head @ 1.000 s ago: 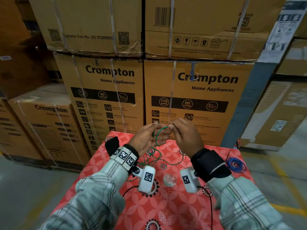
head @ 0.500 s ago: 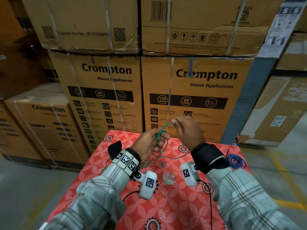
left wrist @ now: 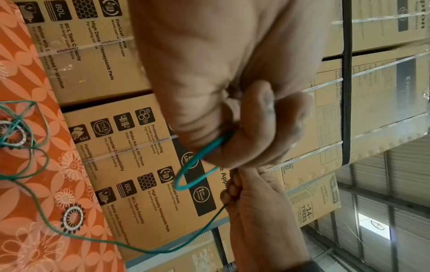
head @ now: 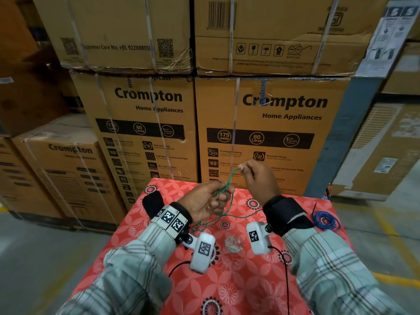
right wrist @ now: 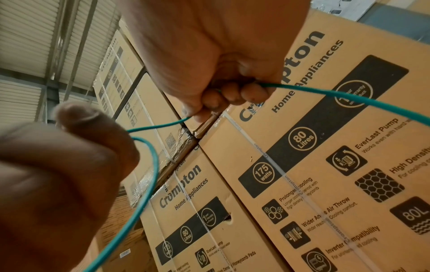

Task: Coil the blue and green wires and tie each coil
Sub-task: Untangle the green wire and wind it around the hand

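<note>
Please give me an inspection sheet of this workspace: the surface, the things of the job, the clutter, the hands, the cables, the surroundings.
Surface: table with red floral cloth.
Job's things: green wire held up between both hands, the rest lying loose on the cloth; blue wire lies coiled at the table's right edge.
Clutter: small clear wrapper on the cloth, contents unclear.
Hands: left hand grips the green wire; right hand pinches it higher up.
Cables: black camera leads hang from the wrists.
Surroundings: stacked Crompton cartons behind the table; concrete floor.
</note>
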Action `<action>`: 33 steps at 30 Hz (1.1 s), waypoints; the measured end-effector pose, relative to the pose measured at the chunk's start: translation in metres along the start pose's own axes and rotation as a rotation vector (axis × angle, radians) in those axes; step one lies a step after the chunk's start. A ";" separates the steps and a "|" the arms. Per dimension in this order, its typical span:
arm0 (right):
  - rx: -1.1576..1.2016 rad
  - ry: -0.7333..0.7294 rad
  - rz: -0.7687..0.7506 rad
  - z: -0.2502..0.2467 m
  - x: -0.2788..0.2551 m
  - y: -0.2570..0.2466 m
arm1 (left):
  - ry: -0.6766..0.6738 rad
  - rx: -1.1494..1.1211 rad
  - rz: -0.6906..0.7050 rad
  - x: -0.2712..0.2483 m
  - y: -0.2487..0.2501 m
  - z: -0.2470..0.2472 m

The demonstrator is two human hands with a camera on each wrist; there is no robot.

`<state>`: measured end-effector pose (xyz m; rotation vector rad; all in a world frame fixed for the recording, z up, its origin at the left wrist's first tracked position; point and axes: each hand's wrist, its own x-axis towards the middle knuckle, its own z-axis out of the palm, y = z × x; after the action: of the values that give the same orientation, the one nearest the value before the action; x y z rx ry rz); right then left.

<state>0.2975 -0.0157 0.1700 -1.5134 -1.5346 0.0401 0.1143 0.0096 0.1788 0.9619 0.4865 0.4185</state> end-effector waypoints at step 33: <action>-0.109 -0.334 -0.244 0.046 -0.043 -0.009 | 0.481 -0.090 0.417 0.020 0.038 -0.037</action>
<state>0.2534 -0.0258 0.1259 -1.4438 -2.0093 0.0719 0.1057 0.0644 0.1892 0.8727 0.6941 1.0542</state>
